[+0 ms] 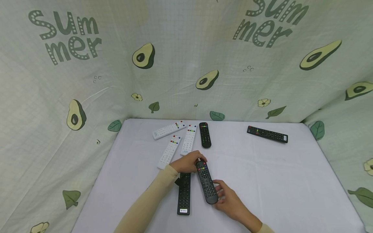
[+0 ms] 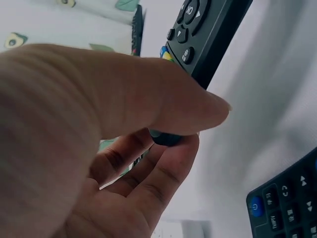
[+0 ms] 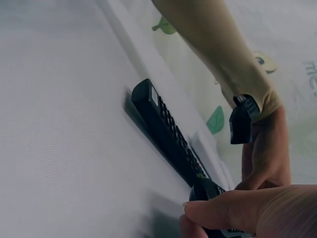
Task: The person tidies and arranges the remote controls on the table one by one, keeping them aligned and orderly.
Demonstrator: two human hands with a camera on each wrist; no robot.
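A black remote control with colored buttons near its top is held slightly above the table by both hands. At its far end, my left hand pinches it; the left wrist view shows the thumb over the top and fingers behind. My right hand grips the near end between thumb and fingers, as the right wrist view also shows. Beneath the left wrist lies another black remote with a white label, its upper part hidden by the hand and sleeve.
Three white remotes, one at the back, one beside it and one nearer, lie left of center. A black remote lies behind the hands, another at the back right. A printed curtain hangs behind the table.
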